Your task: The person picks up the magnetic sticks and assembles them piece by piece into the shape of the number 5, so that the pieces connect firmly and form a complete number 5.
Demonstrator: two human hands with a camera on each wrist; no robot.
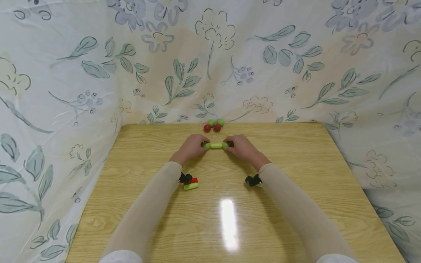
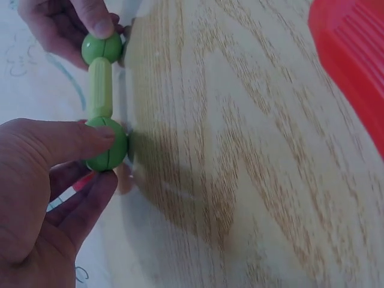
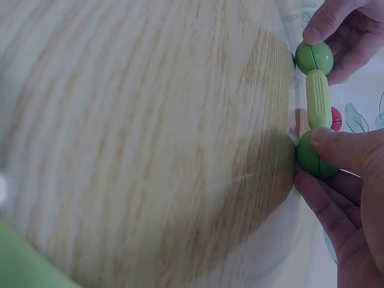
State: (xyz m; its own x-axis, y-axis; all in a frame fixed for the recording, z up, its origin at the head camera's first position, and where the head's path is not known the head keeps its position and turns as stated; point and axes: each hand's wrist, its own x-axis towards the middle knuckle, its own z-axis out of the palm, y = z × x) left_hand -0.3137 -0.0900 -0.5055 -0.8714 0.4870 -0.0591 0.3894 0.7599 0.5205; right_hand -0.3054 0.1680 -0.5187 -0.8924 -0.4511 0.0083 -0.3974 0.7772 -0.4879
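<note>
A light yellow-green ridged rod (image 1: 216, 145) joins two green balls, one on each end. My left hand (image 1: 194, 146) pinches the left green ball (image 2: 114, 151) between thumb and fingers. The right green ball (image 3: 313, 157) is pinched the same way by my right hand (image 1: 242, 147). Both hands are near the far side of the wooden table, with the rod lying level between them. In the left wrist view the ball's rear side is hidden by the fingers.
Two red balls (image 1: 217, 128) and two green balls (image 1: 220, 122) cluster at the table's far edge, before a floral cloth (image 1: 210, 91). A red rod (image 1: 194, 180) and a yellow-green rod (image 1: 190, 186) lie by my left wrist. Another green piece (image 1: 258, 184) is partly hidden at my right wrist.
</note>
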